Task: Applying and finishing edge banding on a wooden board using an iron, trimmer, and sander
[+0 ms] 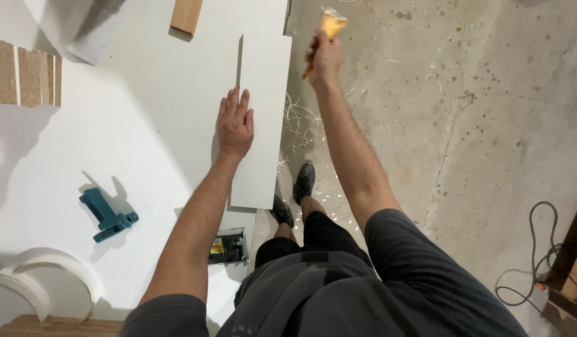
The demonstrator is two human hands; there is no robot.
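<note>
Left hand (236, 125) on flat white panel (261, 118)

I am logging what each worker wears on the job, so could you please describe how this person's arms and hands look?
Both hands are bare, with no gloves, rings or watch to be seen on the left hand or the right hand. Both forearms are uncovered and hairy. Short dark grey sleeves end above the elbows. No markings or tattoos show.

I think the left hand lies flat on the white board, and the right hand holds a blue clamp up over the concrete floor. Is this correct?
Not quite. In the head view the right hand holds a brush with a wooden handle, not a blue clamp. The left hand does lie flat on the white board, and the brush is over the concrete floor.
</note>
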